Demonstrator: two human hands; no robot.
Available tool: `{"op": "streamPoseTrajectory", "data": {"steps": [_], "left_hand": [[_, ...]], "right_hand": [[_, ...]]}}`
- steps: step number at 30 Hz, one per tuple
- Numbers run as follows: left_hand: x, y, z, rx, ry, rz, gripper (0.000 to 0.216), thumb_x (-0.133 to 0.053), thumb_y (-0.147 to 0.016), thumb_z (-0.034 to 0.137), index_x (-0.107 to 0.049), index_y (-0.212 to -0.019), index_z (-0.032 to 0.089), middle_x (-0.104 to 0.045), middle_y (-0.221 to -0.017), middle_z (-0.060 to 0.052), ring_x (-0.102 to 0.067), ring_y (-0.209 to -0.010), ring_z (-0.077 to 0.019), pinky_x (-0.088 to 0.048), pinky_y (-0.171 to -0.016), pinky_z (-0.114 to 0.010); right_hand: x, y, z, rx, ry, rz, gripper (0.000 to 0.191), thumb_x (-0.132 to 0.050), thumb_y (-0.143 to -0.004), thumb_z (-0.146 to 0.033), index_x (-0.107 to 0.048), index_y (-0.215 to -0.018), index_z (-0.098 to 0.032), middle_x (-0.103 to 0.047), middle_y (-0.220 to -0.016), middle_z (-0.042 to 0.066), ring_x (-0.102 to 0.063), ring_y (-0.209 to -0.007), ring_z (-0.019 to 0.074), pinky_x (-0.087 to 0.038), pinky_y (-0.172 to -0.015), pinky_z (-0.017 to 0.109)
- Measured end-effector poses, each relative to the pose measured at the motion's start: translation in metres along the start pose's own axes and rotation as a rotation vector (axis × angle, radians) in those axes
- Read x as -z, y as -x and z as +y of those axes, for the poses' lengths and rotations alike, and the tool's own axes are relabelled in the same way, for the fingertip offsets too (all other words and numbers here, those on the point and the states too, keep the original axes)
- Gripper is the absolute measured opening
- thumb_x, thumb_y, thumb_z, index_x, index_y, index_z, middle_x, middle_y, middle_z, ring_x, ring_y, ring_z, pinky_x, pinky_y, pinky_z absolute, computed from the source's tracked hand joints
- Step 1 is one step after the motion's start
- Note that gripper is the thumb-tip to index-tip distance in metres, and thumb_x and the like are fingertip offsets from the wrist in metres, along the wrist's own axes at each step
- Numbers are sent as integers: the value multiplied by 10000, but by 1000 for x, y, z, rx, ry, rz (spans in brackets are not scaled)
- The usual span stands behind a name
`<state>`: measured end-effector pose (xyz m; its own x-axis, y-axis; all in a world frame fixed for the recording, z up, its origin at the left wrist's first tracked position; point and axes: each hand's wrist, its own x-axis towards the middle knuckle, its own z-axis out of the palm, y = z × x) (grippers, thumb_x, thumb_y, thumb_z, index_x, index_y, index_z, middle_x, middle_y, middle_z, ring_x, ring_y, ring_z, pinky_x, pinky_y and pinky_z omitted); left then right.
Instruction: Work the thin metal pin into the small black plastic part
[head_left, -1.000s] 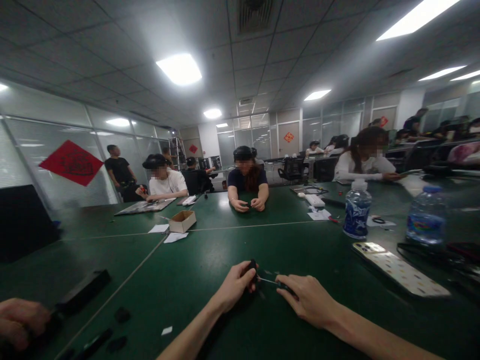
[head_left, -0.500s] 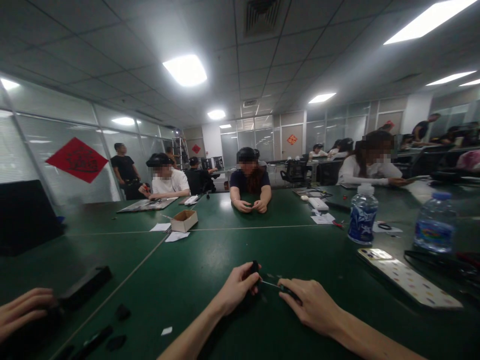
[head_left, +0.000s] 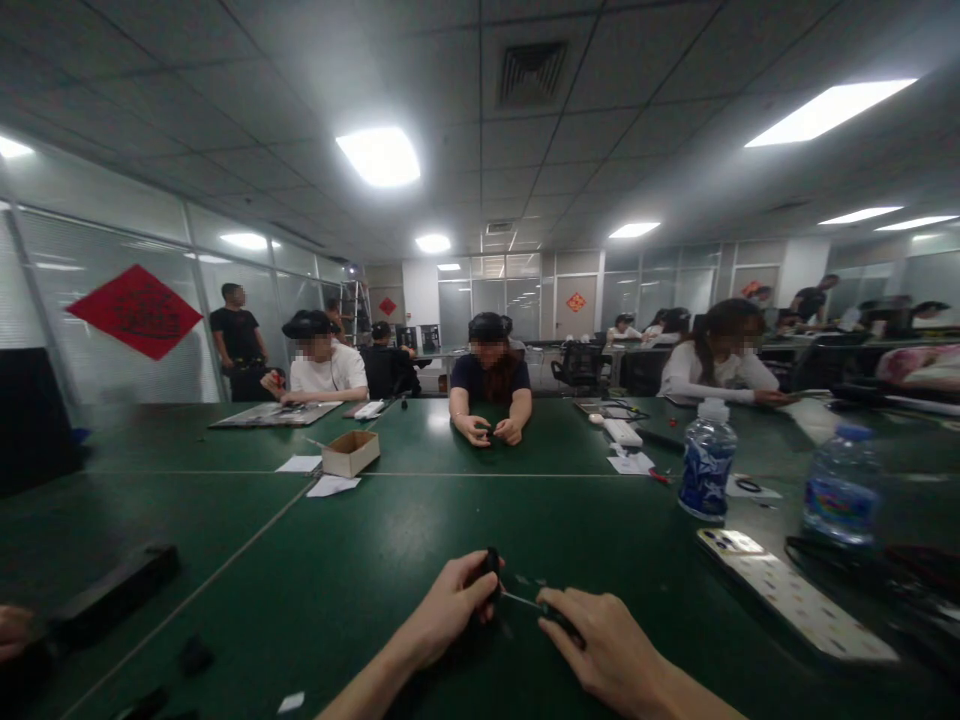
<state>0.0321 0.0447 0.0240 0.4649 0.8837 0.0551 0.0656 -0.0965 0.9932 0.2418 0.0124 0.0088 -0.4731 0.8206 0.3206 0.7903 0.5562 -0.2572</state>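
Low in the middle of the head view, my left hand [head_left: 450,605] is closed round a small black part [head_left: 491,562] that it holds upright on the green table [head_left: 375,540]. My right hand [head_left: 600,645] is closed on a thin tool with a dark handle [head_left: 561,622]; its thin metal shaft [head_left: 519,600] points left and meets the black part. A few tiny pieces [head_left: 529,580] lie on the table just beyond the shaft.
A phone in a patterned case [head_left: 787,595] lies to the right, with dark cables [head_left: 862,565] and two water bottles [head_left: 706,460] [head_left: 836,487] behind it. Black parts [head_left: 112,590] and another person's hand [head_left: 11,630] sit at the left. A cardboard box [head_left: 349,452] and several seated people are across the table.
The camera has tilted up and shifted, so my hands sit lower in view. Both hands keep their grip on part and tool. The other person's hand at the left has drawn back towards the edge.
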Motion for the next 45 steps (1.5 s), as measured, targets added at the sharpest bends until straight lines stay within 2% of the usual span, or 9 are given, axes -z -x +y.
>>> {"op": "streamPoseTrajectory", "data": {"steps": [8, 14, 21, 26, 30, 36, 40, 45], "left_hand": [[1, -1, 0, 36, 44, 19, 306, -552, -780, 391, -550, -947, 135, -526, -761, 1, -445, -573, -85, -330, -538, -221], [0, 4, 6, 61, -7, -73, 297, -551, -788, 389, -564, -938, 132, -556, -778, -16, -473, -592, -92, -349, -553, -221], [3, 0, -7, 11, 92, 36, 367, -596, -768, 398, -557, -1027, 141, -562, -910, -48, -520, -644, -100, -391, -580, -227], [4, -2, -13, 4, 60, 114, 413, -627, -745, 424, -578, -1041, 140, -513, -693, 17, -431, -528, -71, -336, -506, -207], [4, -2, -14, -16, 85, 111, 422, -657, -719, 432, -602, -1016, 137, -500, -676, 23, -407, -499, -62, -317, -481, -204], [7, -1, -15, -42, 129, 107, 434, -723, -656, 407, -637, -991, 145, -620, -836, -53, -569, -746, -159, -435, -704, -266], [7, -2, -15, -40, 211, 106, 407, -690, -692, 431, -660, -960, 125, -638, -984, -108, -587, -903, -211, -427, -854, -332], [7, -5, -19, -15, 270, 118, 401, -664, -715, 445, -657, -912, 96, -642, -955, -117, -588, -894, -208, -419, -867, -345]], "right_hand": [[-1, 0, 0, -52, -35, -1, 288, -405, -896, -305, -595, -1083, -199, -671, -899, 76, -636, -777, 210, -469, -690, 304], [4, -7, 10, -243, -196, 116, 328, -364, -915, -342, -594, -1075, -171, -678, -961, 85, -644, -859, 209, -473, -757, 302], [8, -4, 0, -89, -191, 38, 286, -383, -904, -359, -613, -962, -201, -680, -863, 46, -636, -780, 189, -467, -709, 277], [9, -2, -2, -5, -195, 7, 276, -406, -892, -334, -616, -998, -190, -680, -902, 62, -634, -800, 191, -466, -730, 274], [8, -1, -2, 33, -196, -12, 266, -414, -888, -319, -614, -1011, -195, -681, -908, 56, -637, -797, 186, -468, -715, 262], [9, -2, -3, -20, -169, 4, 265, -416, -886, -314, -617, -1009, -193, -681, -891, 56, -638, -800, 193, -469, -723, 272], [14, -2, -5, -42, -162, -16, 278, -414, -883, -318, -625, -1015, -196, -682, -903, 57, -638, -806, 194, -469, -714, 272], [16, -2, -7, -64, -153, -30, 292, -411, -880, -324, -630, -1016, -185, -681, -888, 62, -635, -798, 199, -473, -708, 281]]}}
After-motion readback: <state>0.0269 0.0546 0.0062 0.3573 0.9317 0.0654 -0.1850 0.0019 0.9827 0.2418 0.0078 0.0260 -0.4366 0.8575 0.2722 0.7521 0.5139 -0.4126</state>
